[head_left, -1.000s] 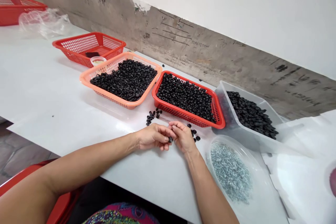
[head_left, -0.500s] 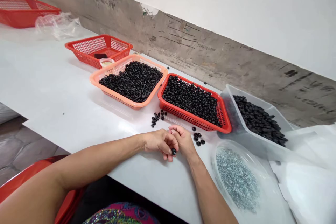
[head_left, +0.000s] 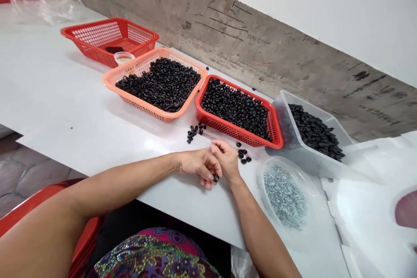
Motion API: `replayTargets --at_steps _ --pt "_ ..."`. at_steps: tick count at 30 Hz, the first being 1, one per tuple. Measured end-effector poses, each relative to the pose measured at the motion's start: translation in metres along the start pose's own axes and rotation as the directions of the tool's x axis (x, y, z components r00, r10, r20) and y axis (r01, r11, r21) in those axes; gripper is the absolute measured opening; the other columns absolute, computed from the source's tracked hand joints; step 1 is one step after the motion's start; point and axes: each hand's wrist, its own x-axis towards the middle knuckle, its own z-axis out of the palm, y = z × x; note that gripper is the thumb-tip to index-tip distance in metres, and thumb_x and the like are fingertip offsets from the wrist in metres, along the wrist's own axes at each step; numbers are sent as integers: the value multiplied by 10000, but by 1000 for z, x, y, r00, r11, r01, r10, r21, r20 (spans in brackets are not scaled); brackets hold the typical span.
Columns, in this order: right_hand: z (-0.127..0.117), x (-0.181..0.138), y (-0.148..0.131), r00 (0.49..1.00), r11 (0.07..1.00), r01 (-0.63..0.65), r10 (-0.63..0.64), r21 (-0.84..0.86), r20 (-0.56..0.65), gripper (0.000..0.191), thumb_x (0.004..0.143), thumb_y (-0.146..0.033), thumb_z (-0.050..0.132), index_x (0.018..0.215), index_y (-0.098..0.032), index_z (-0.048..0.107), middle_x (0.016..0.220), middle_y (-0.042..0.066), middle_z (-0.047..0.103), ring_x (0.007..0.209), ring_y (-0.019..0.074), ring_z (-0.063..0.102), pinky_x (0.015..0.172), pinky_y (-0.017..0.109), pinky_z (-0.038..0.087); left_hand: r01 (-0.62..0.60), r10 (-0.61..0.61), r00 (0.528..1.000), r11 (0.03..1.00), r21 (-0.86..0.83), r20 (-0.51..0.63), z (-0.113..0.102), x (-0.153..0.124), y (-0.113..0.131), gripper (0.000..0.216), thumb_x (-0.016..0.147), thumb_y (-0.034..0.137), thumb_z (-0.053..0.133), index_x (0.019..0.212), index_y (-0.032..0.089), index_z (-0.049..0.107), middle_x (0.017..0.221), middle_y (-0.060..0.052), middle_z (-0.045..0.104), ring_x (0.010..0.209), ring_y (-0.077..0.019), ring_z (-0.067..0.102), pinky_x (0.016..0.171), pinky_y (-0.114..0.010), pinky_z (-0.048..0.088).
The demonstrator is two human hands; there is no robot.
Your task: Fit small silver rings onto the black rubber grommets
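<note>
My left hand (head_left: 198, 166) and my right hand (head_left: 227, 161) rest together on the white table (head_left: 58, 95), fingers curled and touching. A small black ring-shaped part (head_left: 216, 177) is pinched at my left fingertips, against my right hand. What my right fingers hold is hidden. Loose black parts lie just beyond the hands, one cluster (head_left: 194, 131) on the left and another cluster (head_left: 243, 154) on the right.
An orange basket (head_left: 110, 79) and a red basket (head_left: 273, 139) hold black parts, as does a clear tub (head_left: 286, 147). A clear dish (head_left: 285, 195) of small silvery pieces sits at right. Another red basket (head_left: 84, 34) stands further back, with a plastic bag (head_left: 42, 0) behind it.
The view has shifted down and slightly left. My hands stay together; the black part has come into view at my left fingertips since a second ago.
</note>
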Motion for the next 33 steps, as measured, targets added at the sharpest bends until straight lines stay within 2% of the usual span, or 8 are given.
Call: replayTargets --at_steps 2,6,10,17,21,25,29,33 --pt "3 5 1 988 976 149 -153 -159 -12 217 785 -328 577 906 -183 685 834 49 681 737 187 614 716 328 513 13 -13 999 1000 6 32 0 0 0 248 641 136 767 860 97 656 712 -64 680 588 -164 683 526 -237 497" --pt "9 24 -4 919 790 394 -356 -470 171 212 818 -205 514 908 -194 706 887 67 663 819 197 610 777 327 497 12 -12 998 1000 8 59 0 -2 1 245 654 135 767 871 106 657 713 -56 682 596 -153 684 533 -228 496" --pt "19 42 -14 897 609 440 -334 -660 289 263 850 -161 500 1033 -208 683 984 83 644 890 206 603 789 311 485 -6 6 997 1000 -5 79 0 -2 3 245 650 131 770 868 112 660 714 -49 683 593 -151 684 525 -220 494" --pt "37 51 -15 912 511 409 -265 -756 315 215 868 -161 485 956 -196 678 973 104 640 897 224 594 787 318 472 -21 23 998 999 -37 62 -4 2 2 255 619 137 793 842 116 669 690 -29 673 587 -147 681 529 -220 505" --pt "34 50 -16 925 572 373 -286 -731 249 223 832 -142 468 916 -169 672 918 114 633 867 236 589 790 350 476 -23 25 998 999 -45 49 -4 1 3 279 609 152 804 847 109 665 688 -34 672 590 -155 681 537 -231 509" --pt "4 34 -22 942 795 315 -331 -519 64 192 804 -172 478 866 -169 660 874 92 640 839 218 588 808 357 480 -55 55 998 996 -67 7 -4 -2 5 291 612 181 805 854 99 665 718 -60 685 601 -165 685 552 -247 511" --pt "-28 1 -19 989 979 129 -139 -159 -58 158 803 -282 559 904 -190 639 792 27 642 704 165 581 691 319 493 -125 111 990 978 -168 -89 -5 -3 8 291 621 189 800 858 100 656 738 -66 691 622 -171 688 556 -248 498" --pt "-38 -22 -12 1000 985 -19 16 169 19 212 792 -339 622 936 -184 630 740 13 650 596 135 583 550 275 483 -155 107 973 959 -239 -204 -7 -2 9 301 624 178 797 873 95 652 762 -74 695 637 -167 681 580 -257 493"
